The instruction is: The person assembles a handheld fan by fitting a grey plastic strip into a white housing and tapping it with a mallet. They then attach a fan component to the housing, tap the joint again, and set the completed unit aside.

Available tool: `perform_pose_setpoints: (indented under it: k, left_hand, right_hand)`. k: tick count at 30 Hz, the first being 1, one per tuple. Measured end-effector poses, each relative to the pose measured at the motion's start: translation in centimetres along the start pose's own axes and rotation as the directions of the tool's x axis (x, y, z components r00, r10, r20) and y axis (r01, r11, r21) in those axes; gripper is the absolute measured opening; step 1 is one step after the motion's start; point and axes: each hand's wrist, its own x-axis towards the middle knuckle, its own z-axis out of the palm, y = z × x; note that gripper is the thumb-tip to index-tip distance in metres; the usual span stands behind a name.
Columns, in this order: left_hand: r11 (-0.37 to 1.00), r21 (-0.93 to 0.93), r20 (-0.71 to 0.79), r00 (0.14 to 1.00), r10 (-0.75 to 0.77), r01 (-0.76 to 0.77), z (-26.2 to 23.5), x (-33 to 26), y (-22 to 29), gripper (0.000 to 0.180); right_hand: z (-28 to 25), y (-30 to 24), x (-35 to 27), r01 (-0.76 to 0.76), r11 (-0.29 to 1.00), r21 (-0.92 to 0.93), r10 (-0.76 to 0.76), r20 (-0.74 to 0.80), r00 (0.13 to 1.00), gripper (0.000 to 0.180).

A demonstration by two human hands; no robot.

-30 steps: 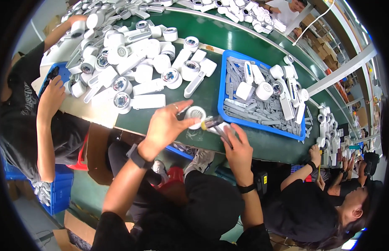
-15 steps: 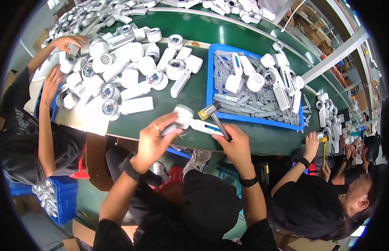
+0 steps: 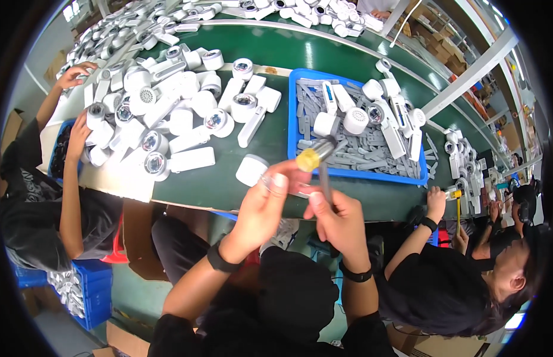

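Observation:
My left hand (image 3: 261,205) is closed around the handle of a white handheld fan (image 3: 251,170). Its round head pokes out left of my fingers, over the green table, while most of the handle is hidden. In my right hand (image 3: 342,229) is a small hammer (image 3: 312,157) with a yellow face and a dark far end. The hammer's shaft slants down into my fingers, and its head hangs just above my left fingertips. Both hands are close together at the table's front edge.
A blue tray (image 3: 292,113) of grey strips (image 3: 371,156) and several fans stands to the right. White fans (image 3: 187,143) are heaped at the left. One co-worker's hand (image 3: 80,132) is by that heap; another's hand (image 3: 436,205) is at the right, near a yellow-headed hammer (image 3: 458,196).
My left hand has moved right, over the fan's handle, covering the blue-lined slot that showed before. The hammer head has shifted slightly right, and my right hand has come lower.

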Motion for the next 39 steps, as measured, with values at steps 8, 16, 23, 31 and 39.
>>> perform_pose_setpoints:
  k: [8, 16, 23, 31, 39]
  left_hand:
    - [0.176, 0.882, 0.345, 0.853, 0.391, -0.437, 0.2, 0.2, 0.8, 0.043]
    - [0.281, 0.896, 0.238, 0.906, 0.350, -0.344, -4.0, 2.0, 2.2, 0.064]
    - [0.308, 0.824, 0.417, 0.877, 0.237, -0.475, -7.1, 2.8, -0.9, 0.056]
    - [0.367, 0.797, 0.375, 0.869, 0.323, -0.480, -7.3, 3.6, -2.0, 0.048]
    - [0.124, 0.755, 0.580, 0.745, 0.330, -0.644, -7.3, 4.6, -1.3, 0.030]
  right_hand:
    - [-0.1, 0.1, -0.8, 0.029, 0.999, 0.044, -0.027, -0.064, 0.998, 0.022]
    - [-1.6, 2.9, 1.2, 0.003, 1.000, -0.008, -0.006, -0.291, 0.957, 0.023]
    - [-0.8, 5.1, 3.1, -0.030, 0.996, -0.088, 0.012, -0.205, 0.979, 0.022]
    - [-0.8, 3.9, 4.3, -0.008, 0.951, -0.308, -0.046, -0.168, 0.985, 0.018]
    - [-1.1, 3.0, 4.7, -0.094, 0.938, -0.334, 0.046, -0.149, 0.988, 0.020]
